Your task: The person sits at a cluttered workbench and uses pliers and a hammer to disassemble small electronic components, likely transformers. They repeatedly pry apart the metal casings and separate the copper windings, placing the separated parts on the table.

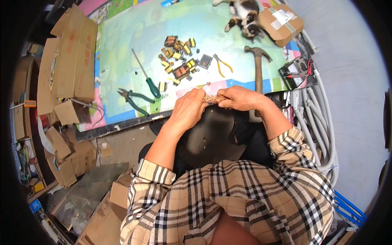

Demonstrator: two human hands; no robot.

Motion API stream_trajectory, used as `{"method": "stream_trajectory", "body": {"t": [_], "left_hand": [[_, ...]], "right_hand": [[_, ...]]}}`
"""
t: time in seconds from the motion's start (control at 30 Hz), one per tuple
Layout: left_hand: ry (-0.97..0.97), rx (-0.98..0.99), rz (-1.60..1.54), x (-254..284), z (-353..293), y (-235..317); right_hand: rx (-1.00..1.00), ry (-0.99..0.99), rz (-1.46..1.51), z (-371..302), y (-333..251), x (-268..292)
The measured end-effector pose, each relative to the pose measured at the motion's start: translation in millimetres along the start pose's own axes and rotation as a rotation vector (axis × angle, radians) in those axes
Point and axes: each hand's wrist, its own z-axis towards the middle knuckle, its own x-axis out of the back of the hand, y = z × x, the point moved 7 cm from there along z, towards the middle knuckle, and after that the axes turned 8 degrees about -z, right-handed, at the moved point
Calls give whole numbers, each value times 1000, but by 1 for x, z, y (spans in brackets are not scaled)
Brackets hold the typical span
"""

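A bundle of copper wire (214, 99) stretches between my hands, just over the table's near edge. My left hand (189, 107) grips its left end, and my right hand (239, 98) pinches the right end. Beyond them lies a pile of small transformers (184, 69) with yellow tape and copper windings. A green-handled screwdriver (151, 85) and green-handled cutting pliers (135, 98) rest left of my left hand. Small yellow-handled pliers (223, 66) lie past the bundle, beside a dark square block (206, 61). A hammer (258, 73) with a wooden handle lies beyond my right wrist.
A cat (245, 16) lies at the table's far right beside a cardboard box (281, 25). A tall open carton (73, 61) stands at the left edge. Right of the table are a meter with red leads (300, 73) and grey pipes (318, 122). A dark surface (210, 136) sits below my hands.
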Motion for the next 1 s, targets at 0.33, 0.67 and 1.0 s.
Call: {"method": "stream_trajectory", "body": {"t": [0.33,0.67,1.0], "left_hand": [[-86,215,40,1,1,-12],[344,392,-40,50,13,-31],[361,393,27,60,-1,-46]], "right_hand": [[-1,-139,330,-1,1,10],[-248,905,33,42,79,156],[-465,994,-115,0,114,138]]}}
